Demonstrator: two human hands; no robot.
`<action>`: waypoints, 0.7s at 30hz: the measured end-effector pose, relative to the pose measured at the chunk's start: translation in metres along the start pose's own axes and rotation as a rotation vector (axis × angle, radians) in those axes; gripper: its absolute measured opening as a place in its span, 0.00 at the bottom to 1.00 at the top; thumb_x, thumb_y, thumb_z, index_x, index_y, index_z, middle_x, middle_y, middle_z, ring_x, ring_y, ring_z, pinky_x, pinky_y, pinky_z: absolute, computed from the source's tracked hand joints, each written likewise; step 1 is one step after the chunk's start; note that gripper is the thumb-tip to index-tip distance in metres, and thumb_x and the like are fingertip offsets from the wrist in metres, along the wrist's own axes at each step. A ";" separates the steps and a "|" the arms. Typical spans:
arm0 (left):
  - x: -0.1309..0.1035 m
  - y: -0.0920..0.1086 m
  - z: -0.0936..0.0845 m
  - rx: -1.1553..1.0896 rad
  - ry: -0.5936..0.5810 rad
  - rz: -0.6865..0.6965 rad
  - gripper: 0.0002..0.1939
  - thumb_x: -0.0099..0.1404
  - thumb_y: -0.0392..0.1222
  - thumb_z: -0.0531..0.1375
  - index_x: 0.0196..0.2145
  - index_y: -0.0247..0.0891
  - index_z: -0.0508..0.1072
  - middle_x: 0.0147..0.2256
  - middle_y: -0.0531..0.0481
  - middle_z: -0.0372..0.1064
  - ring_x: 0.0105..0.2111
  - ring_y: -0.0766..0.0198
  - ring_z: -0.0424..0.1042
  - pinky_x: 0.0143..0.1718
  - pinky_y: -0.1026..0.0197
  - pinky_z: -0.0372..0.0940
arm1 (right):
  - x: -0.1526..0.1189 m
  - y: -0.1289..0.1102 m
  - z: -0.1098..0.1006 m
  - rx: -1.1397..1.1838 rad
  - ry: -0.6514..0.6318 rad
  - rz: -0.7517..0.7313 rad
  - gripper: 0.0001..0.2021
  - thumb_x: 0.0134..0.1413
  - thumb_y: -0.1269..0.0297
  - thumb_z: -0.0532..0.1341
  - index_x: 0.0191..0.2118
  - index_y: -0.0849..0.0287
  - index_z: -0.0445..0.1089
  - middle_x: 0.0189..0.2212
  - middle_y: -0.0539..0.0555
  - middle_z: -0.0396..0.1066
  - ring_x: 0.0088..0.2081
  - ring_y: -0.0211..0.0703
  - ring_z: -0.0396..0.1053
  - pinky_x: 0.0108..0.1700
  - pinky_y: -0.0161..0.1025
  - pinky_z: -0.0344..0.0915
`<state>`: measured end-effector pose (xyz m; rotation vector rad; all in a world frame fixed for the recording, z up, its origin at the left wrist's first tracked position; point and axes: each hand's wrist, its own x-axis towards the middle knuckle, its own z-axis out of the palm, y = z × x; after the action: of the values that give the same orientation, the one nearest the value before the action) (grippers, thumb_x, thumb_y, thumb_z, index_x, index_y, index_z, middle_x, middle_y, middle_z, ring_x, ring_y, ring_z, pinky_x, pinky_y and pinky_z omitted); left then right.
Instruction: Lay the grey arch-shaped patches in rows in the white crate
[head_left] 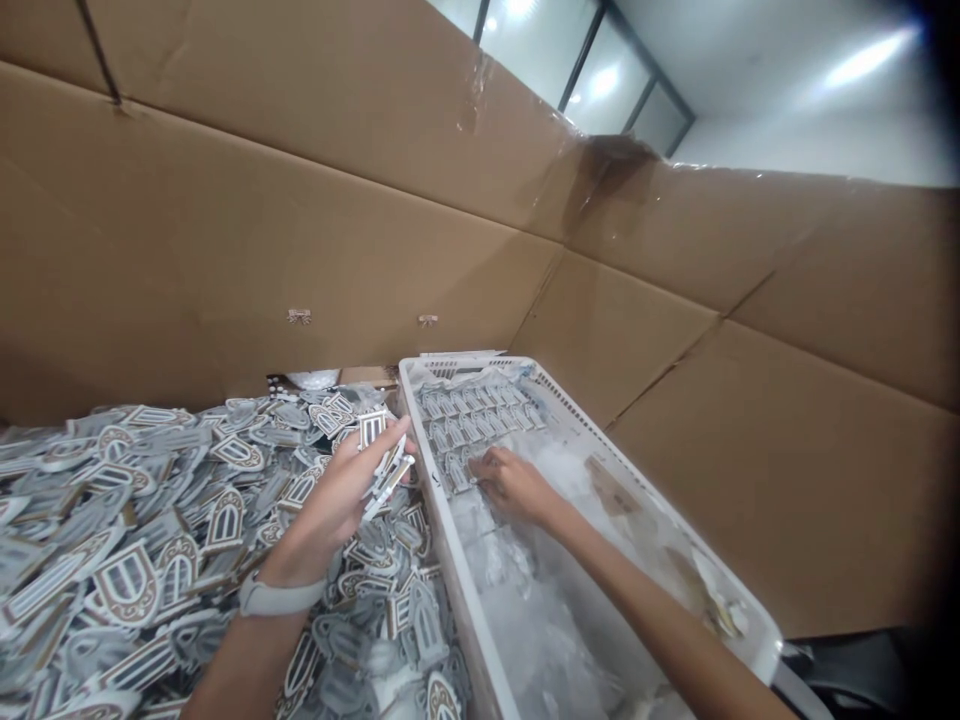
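Observation:
My left hand [352, 480] is closed around several small arch-shaped grey-and-white pieces [388, 478], above a large heap of similar pieces [127, 580]. My right hand [514, 485] reaches into a white plastic basket [466, 570], its fingers bent down at the end of a row of pieces [456, 472]. Whether those fingers grip a piece is hidden. Two fuller rows of pieces [480, 412] lie behind it, near the basket's far end. Clear plastic wrap [555, 600] covers the nearer part inside the basket.
Tall cardboard walls [300, 220] stand behind the heap and along the basket's right side. A white bowl-like object [315, 380] sits at the heap's back edge. A dark object [855, 670] is at the lower right.

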<state>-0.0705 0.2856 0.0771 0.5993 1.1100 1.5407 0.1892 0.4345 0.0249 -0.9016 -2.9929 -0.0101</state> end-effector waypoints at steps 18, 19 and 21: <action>0.003 -0.025 0.015 0.298 -0.137 0.113 0.20 0.64 0.60 0.69 0.33 0.38 0.76 0.29 0.51 0.74 0.30 0.62 0.73 0.31 0.62 0.68 | -0.010 -0.097 -0.042 0.198 0.711 -0.471 0.13 0.69 0.67 0.68 0.56 0.56 0.72 0.47 0.57 0.80 0.43 0.42 0.78 0.42 0.38 0.74; 0.004 -0.027 0.016 0.295 -0.128 0.129 0.21 0.65 0.60 0.69 0.32 0.38 0.76 0.30 0.51 0.74 0.30 0.62 0.73 0.32 0.62 0.69 | -0.011 -0.097 -0.043 0.207 0.711 -0.506 0.13 0.68 0.69 0.68 0.56 0.57 0.72 0.47 0.57 0.81 0.43 0.42 0.79 0.42 0.39 0.75; 0.006 -0.028 0.015 0.234 -0.075 0.096 0.22 0.64 0.61 0.70 0.34 0.38 0.74 0.30 0.51 0.74 0.27 0.63 0.74 0.29 0.62 0.69 | -0.013 -0.095 -0.047 0.237 0.705 -0.566 0.16 0.67 0.72 0.67 0.57 0.58 0.70 0.49 0.58 0.81 0.46 0.44 0.80 0.43 0.40 0.76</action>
<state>-0.0465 0.2958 0.0578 0.8735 1.2287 1.4671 0.1485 0.3478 0.0714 0.0145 -2.3957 0.0169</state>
